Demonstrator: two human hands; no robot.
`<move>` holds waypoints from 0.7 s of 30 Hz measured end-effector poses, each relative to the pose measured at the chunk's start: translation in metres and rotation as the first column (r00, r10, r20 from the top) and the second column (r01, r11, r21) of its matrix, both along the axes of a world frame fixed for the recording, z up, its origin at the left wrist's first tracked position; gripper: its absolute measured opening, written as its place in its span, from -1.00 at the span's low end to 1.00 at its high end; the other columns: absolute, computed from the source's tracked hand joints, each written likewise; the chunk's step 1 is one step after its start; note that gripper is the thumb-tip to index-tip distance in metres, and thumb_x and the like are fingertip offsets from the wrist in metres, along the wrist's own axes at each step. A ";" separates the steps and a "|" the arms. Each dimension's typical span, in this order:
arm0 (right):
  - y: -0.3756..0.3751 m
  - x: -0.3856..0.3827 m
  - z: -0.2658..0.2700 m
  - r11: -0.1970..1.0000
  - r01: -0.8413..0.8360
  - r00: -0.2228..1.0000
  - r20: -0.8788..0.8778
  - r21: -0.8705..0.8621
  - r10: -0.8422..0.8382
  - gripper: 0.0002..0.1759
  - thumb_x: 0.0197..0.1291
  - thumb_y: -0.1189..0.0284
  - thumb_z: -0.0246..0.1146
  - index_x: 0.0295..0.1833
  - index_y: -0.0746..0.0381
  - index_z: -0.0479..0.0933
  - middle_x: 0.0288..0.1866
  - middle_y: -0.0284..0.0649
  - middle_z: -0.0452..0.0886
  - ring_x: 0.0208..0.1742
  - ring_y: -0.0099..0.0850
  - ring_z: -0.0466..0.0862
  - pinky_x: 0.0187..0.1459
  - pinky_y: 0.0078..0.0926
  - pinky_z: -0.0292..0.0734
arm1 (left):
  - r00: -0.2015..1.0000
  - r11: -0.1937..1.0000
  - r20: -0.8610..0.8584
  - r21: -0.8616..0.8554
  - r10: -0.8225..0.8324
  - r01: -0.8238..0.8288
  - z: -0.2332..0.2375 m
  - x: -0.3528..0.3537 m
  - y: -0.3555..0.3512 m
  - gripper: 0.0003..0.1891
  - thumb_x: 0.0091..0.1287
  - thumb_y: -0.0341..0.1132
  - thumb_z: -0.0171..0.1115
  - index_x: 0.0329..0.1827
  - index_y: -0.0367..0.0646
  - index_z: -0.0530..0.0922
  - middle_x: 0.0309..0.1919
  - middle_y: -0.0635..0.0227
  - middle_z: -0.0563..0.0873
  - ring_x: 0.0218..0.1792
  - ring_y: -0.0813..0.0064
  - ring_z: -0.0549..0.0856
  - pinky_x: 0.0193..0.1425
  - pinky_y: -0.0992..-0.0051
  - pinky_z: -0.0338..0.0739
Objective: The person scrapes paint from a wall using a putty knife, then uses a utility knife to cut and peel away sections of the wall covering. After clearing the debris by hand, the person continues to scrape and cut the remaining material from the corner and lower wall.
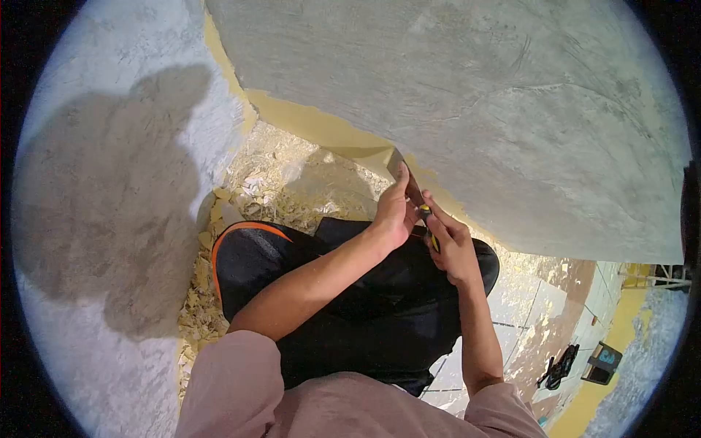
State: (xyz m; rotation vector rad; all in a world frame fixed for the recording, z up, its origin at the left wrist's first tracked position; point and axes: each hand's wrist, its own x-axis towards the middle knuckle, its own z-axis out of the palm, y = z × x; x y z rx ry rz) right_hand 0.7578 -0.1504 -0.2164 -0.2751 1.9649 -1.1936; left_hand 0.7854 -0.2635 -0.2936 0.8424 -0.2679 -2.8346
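A scraper with a flat metal blade (pixel 411 177) and a black-and-yellow handle (pixel 434 239) is held between my two hands, low against the wall. My right hand (pixel 454 250) wraps round the handle. On the blade lies the thumb of my left hand (pixel 394 213), pressing it; the fingers behind are partly hidden. The blade's far end meets a strip of yellow paint (pixel 314 125) along the foot of the grey wall (pixel 438 73). Yellow paint flakes (pixel 266 164) cover the floor beneath.
Another bare wall (pixel 109 44) rises on the left, with a shadow across it. My bent knees (pixel 255 263) are close to the corner. On the right are floor tiles (pixel 511 299), a black tangled item (pixel 561 366) and a dark box-like object (pixel 602 363).
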 end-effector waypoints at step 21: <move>-0.051 0.007 -0.065 0.912 -0.357 0.734 -0.664 -0.203 0.140 -0.60 0.31 0.41 0.00 0.24 0.24 0.36 -0.55 -0.45 0.35 -0.53 -0.67 0.26 -0.49 -0.70 0.21 | 0.979 0.977 0.002 0.054 0.206 -0.206 0.002 0.010 -0.042 -0.50 0.30 0.22 -0.11 -0.43 -0.07 0.33 -0.63 0.48 0.36 -0.54 0.57 0.39 -0.39 0.53 0.40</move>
